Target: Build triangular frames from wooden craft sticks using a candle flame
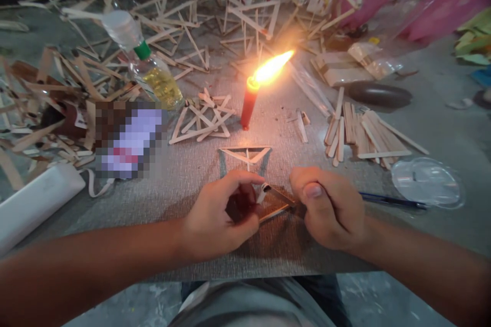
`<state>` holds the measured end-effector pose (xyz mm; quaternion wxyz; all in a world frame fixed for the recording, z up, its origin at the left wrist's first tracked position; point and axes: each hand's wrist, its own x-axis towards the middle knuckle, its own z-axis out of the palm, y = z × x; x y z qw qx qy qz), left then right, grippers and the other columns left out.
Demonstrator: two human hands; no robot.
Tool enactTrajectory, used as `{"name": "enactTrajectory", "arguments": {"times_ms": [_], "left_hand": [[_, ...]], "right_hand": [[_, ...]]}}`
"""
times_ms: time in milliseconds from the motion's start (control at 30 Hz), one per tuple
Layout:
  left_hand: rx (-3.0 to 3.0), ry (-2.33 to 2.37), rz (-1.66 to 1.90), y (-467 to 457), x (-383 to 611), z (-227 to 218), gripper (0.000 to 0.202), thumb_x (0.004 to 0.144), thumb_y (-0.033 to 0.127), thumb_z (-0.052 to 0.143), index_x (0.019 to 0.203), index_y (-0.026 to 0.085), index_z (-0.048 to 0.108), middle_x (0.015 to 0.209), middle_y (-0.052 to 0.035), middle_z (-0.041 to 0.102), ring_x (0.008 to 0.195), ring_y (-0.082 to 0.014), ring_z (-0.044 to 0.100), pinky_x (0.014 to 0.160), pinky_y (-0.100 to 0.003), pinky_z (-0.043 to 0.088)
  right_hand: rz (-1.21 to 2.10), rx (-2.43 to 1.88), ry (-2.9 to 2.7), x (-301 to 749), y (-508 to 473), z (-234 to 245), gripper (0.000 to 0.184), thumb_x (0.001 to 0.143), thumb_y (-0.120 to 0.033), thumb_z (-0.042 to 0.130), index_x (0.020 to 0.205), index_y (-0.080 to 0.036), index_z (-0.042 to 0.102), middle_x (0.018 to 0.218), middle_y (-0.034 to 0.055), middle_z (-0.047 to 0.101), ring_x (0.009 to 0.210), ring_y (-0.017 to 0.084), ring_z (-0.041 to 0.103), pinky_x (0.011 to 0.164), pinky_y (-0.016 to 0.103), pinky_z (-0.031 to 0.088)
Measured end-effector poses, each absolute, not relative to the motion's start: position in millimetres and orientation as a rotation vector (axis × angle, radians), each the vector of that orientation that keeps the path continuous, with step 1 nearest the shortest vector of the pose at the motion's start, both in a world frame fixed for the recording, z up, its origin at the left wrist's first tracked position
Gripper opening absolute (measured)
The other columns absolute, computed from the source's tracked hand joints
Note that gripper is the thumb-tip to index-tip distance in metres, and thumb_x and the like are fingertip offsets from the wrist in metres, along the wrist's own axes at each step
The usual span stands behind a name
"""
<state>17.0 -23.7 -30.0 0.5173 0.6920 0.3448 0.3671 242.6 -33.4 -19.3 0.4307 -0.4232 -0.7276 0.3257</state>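
My left hand (pixel 226 209) is closed in a pinch on a small craft-stick frame (pixel 276 210), near a corner with a dark spot at the fingertip. Two of its sticks slant together towards my right hand (pixel 330 204). That hand is curled into a fist beside the frame's right end, thumb on top; what lies inside its fingers is hidden. Just beyond my hands, a flat triangle of craft sticks (pixel 245 152) lies on the grey table. Behind it stands a lit red candle (pixel 249 104), its flame leaning to the right.
Left are a stick star (pixel 203 120), an oil bottle (pixel 163 84), a blurred-out phone (pixel 132 143) and a white power bank (pixel 42 199). Right are loose craft sticks (pixel 368 133), a blue pen (pixel 395 200) and a clear plastic lid (pixel 427 183). Stick frames (pixel 192 20) crowd the back.
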Motion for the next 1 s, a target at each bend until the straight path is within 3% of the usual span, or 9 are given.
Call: {"name": "enactTrajectory", "arguments": {"times_ms": [67,233,367,500,667,1000], "left_hand": [[1.662,0.832,0.868,-24,17,-30,0.043,0.084,0.006,0.068,0.123,0.022,0.060,0.083,0.0017,0.062,0.068,-0.0090,0.062,0.057,-0.017,0.051],[1.661,0.810,0.870,-24,17,-30,0.045,0.083,0.002,0.066,0.123,0.023,0.060,0.084,0.0023,0.062,0.066,-0.0083,0.061,0.058,-0.017,0.051],[1.664,0.813,0.882,-23,18,-30,0.041,0.084,0.005,0.067,0.120,0.022,0.060,0.083,0.0028,0.061,0.066,-0.0079,0.060,0.057,-0.017,0.050],[1.682,0.814,0.879,-23,18,-29,0.043,0.084,0.005,0.069,0.122,0.022,0.059,0.083,0.0025,0.063,0.068,-0.0082,0.061,0.060,-0.017,0.051],[1.666,0.802,0.884,-23,19,-28,0.041,0.085,0.006,0.068,0.121,0.021,0.058,0.084,0.0020,0.063,0.065,-0.0075,0.060,0.058,-0.017,0.050],[1.693,0.799,0.886,-23,18,-29,0.042,0.082,0.006,0.070,0.121,0.020,0.060,0.084,0.0016,0.064,0.066,-0.0081,0.061,0.058,-0.017,0.051]], "right_hand": [[0.770,-0.982,-1.839,242,-32,-19,0.032,0.109,-0.030,0.040,0.079,-0.024,0.049,0.066,-0.0005,0.045,0.057,0.015,0.042,0.053,0.034,0.033],[0.791,-0.873,-1.763,235,-26,-18,0.010,0.103,-0.017,0.056,0.104,-0.025,0.062,0.084,0.0017,0.063,0.071,0.015,0.059,0.059,0.030,0.046],[0.798,-0.874,-1.738,230,-21,-18,0.014,0.094,-0.012,0.070,0.097,-0.025,0.066,0.085,0.0005,0.064,0.071,0.014,0.060,0.058,0.028,0.047],[0.810,-0.886,-1.726,230,-18,-19,0.013,0.087,-0.020,0.082,0.090,-0.024,0.070,0.084,-0.0006,0.060,0.070,0.012,0.058,0.056,0.026,0.045],[0.932,-0.890,-1.674,227,-18,-20,0.018,0.085,-0.027,0.086,0.085,-0.022,0.069,0.081,-0.0009,0.060,0.066,0.011,0.057,0.053,0.025,0.043],[1.198,-0.951,-1.538,227,-20,-20,0.039,0.083,-0.039,0.087,0.079,-0.023,0.052,0.076,-0.0030,0.051,0.065,0.012,0.047,0.054,0.027,0.038]]}}
